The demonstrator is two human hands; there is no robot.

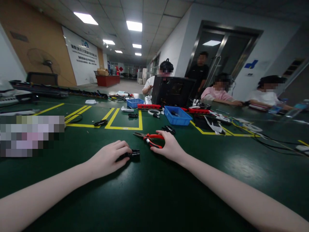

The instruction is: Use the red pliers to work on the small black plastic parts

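My left hand rests on the dark green table, its fingers closed around a small black cylindrical part that sticks out to the right. My right hand lies just right of it, fingers curled over the red handles of a pair of pliers whose metal jaws point left. A small black clip-like part lies just beyond my right hand.
Yellow tape lines mark boxes on the table. Beyond lie two blue bins, a black computer case, red tools, cables at right, and small black parts. Several people sit or stand at the far side.
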